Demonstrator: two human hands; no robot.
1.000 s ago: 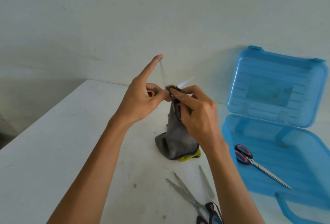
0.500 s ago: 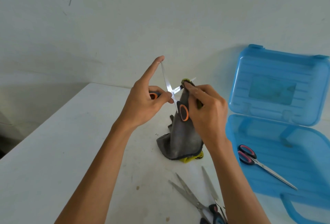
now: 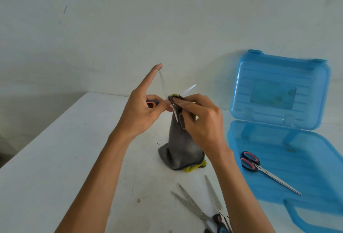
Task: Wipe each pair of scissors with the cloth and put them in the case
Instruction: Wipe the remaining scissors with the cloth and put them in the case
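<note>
Moved since half a second ago: my right hand (image 3: 202,121) has slid its pinch of the grey cloth with yellow trim (image 3: 180,147) down one blade, towards the pivot. My left hand (image 3: 143,114) curls round the orange-and-black-handled steel scissors (image 3: 151,104), index finger straight along the other blade (blades splayed).

- Translucent blue plastic case (image 3: 306,167), 3 o'clock, lid up: red-handled scissors (image 3: 250,160) inside.
- White table (image 3: 55,158), 6 o'clock: two further pairs (image 3: 201,214).

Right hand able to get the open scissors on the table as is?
Probably not yet: the right hand pinches the cloth round a blade of the orange scissors held by the left hand. The way itself looks free: the table scissors lie uncovered beside the right forearm.
</note>
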